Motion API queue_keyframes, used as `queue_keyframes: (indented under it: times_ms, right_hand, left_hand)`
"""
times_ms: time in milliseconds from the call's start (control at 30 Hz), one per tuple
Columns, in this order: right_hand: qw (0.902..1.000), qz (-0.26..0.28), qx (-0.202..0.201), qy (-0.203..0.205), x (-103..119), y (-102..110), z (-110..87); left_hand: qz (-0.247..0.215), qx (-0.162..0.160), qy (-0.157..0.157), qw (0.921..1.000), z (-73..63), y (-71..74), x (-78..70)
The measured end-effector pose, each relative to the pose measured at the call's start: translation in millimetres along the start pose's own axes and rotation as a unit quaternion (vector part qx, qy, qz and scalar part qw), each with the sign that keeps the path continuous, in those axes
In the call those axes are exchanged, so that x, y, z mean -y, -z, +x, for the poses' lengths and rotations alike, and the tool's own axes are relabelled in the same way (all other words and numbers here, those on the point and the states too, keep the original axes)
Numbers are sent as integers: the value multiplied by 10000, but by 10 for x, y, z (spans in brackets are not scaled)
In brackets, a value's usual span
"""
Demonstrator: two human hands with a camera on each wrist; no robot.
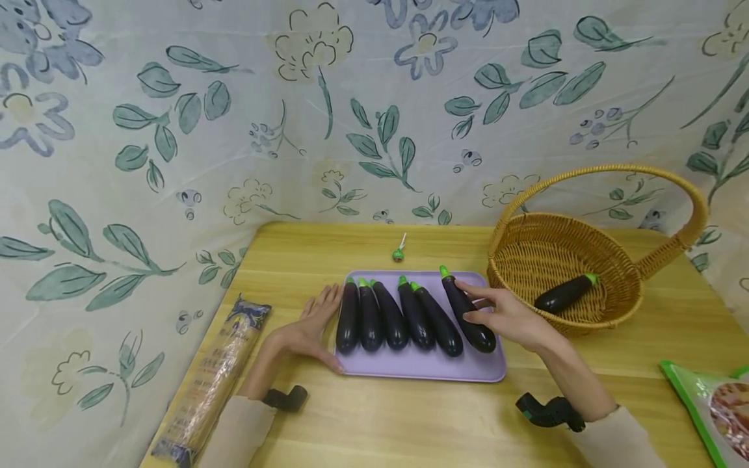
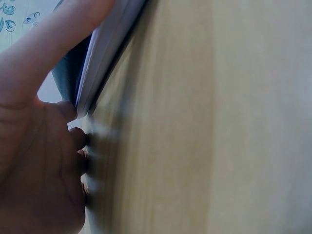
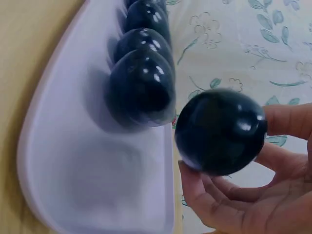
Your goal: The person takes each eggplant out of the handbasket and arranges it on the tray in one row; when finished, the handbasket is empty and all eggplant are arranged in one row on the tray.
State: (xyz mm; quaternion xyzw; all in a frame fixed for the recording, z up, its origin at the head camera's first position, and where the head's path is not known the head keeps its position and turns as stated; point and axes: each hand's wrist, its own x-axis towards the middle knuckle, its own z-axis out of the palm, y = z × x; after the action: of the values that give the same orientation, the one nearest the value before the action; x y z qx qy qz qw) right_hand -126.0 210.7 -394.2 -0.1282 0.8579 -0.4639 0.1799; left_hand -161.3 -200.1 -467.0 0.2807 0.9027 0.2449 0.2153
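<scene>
A purple tray [image 1: 404,370] lies on the wooden table with several dark eggplants [image 1: 383,318] side by side, their green stem ends toward the wall. Over the tray's right part, my right hand [image 1: 515,318] holds another eggplant [image 1: 458,305] between thumb and fingers. In the right wrist view this held eggplant [image 3: 219,131] shows its round end, raised above the tray's inner surface [image 3: 126,190]. My left hand [image 1: 307,331] rests along the tray's left edge with fingers spread and thumb at the near corner.
A wicker basket [image 1: 497,273] with a tall handle stands right of the tray, one eggplant [image 1: 564,294] inside. A green lollipop [image 1: 398,255] lies behind the tray. A long clear package [image 1: 213,383] lies at the left, a green-edged bag [image 1: 684,390] at the right edge.
</scene>
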Motion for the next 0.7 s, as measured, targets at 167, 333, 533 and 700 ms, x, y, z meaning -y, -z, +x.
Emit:
queue_keyframes:
  times_ms: [167,333,533,700]
  right_hand:
    - [9992,-381,-134,15,-7,-82,133]
    - [9966,-774,-286,20,-32,-125,225]
    - [9947,-961,-329,-140,-103,-186,278]
    - [9955,-876,-308,-180,-164,-225,273]
  left_hand:
    - [40,-21,-45,10000,-7,-4,16]
    - [45,-63,-92,9999,11,22,-2]
    - [34,-54,-84,9999,9,22,-10]
    - [-7,-23,-62,10000,0,14,0]
